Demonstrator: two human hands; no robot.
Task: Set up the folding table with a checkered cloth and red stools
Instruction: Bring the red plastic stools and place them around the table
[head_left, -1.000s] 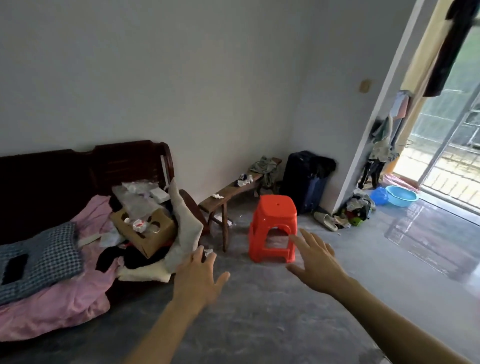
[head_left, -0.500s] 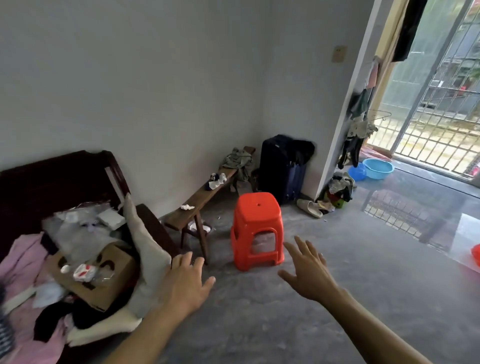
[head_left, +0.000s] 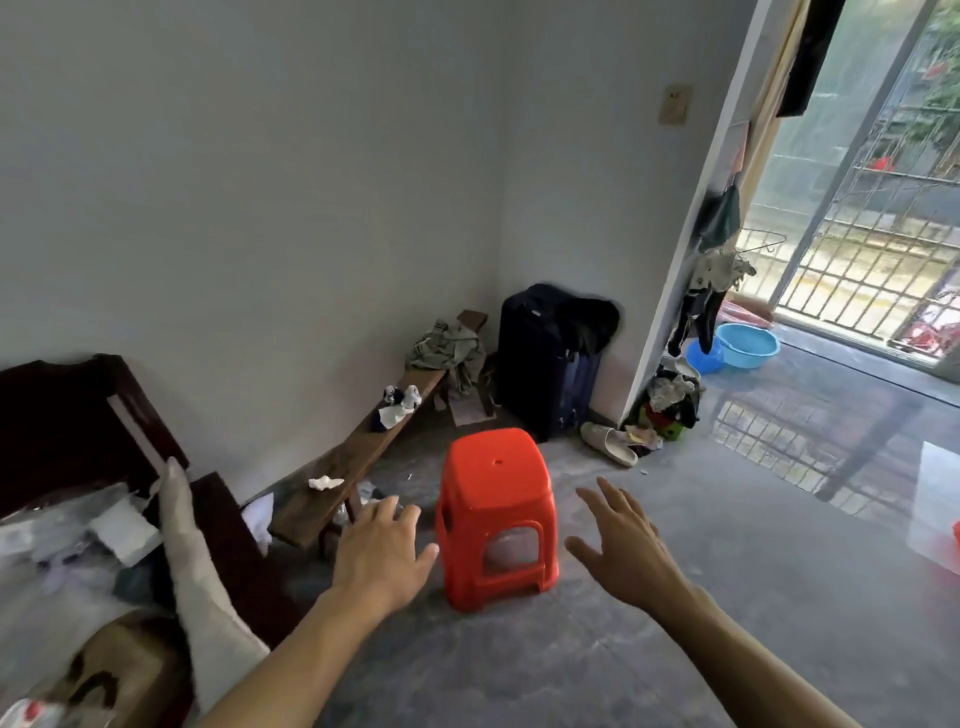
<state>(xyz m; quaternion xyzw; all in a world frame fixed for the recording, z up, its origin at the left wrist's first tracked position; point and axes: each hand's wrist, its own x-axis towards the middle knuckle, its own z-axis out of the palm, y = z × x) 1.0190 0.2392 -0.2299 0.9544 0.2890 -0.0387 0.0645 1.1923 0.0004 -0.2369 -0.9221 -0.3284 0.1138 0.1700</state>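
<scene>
A red plastic stool (head_left: 496, 514) stands upright on the grey floor in the middle of the head view. My left hand (head_left: 382, 556) reaches out just left of it, fingers spread and empty, its thumb close to the stool's side. My right hand (head_left: 621, 545) is held out to the right of the stool, open and empty, a short gap away. A sliver of another red thing (head_left: 956, 535) shows at the right edge. No table or checkered cloth is in sight.
A low wooden bench (head_left: 363, 457) with rags runs along the wall behind the stool. A dark suitcase (head_left: 545, 358) stands in the corner, slippers (head_left: 608, 441) and clutter beside it. A dark wooden sofa (head_left: 78, 426) piled with clutter and a cardboard box (head_left: 119, 670) is at left. Blue basins (head_left: 745, 345) sit by the doorway.
The view has swung right and moved closer to the stool. Both hands now flank it on either side instead of hovering in front of it.
</scene>
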